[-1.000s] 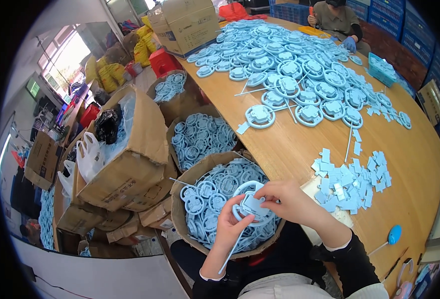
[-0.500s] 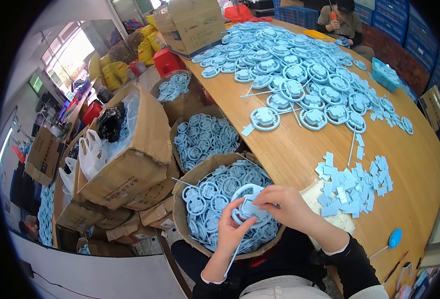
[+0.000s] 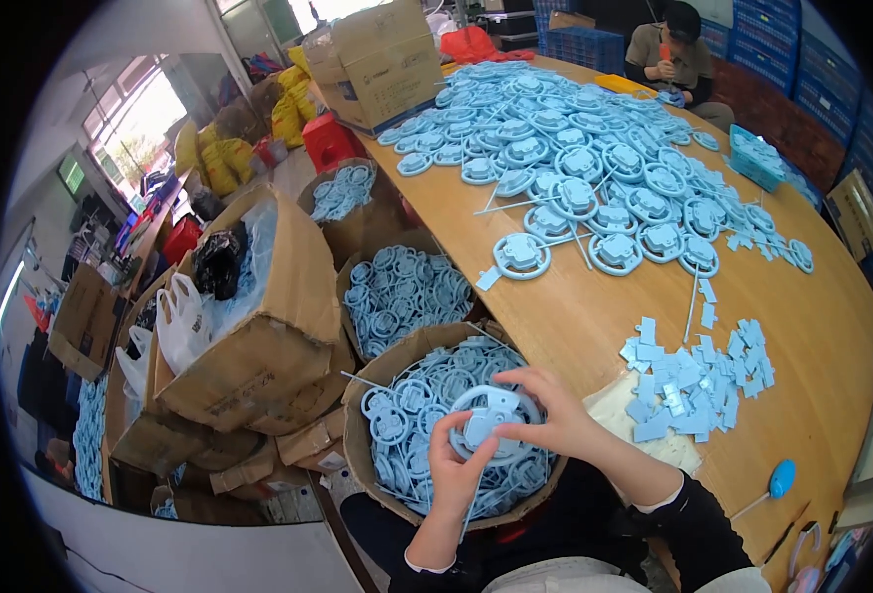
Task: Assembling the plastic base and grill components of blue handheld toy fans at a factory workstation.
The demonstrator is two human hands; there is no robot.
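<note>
A light-blue plastic wheel-shaped part point(image 3: 483, 428), a ring with a solid centre like a toy steering wheel, is held in front of me over an open box. My left hand point(image 3: 453, 481) is closed on its left and lower side, with the thumb against the centre. My right hand point(image 3: 557, 423) grips the right side of the ring, thumb on the front and forefinger over the top edge. Below the hands, the cardboard box point(image 3: 359, 465) is filled with similar blue parts point(image 3: 392, 420). A thin blue stick hangs down beside my left wrist.
A big pile of blue wheel parts point(image 3: 575, 163) covers the far wooden table point(image 3: 802, 326). Small flat blue plates point(image 3: 693, 381) lie on its near side by a blue round-headed stick point(image 3: 782, 479). More cardboard boxes point(image 3: 258, 346) stand left. A person point(image 3: 675, 59) sits beyond the table.
My right hand has shifted from the centre of the wheel-shaped part to its right rim, and the part has turned a little. The whole view has tilted slightly.
</note>
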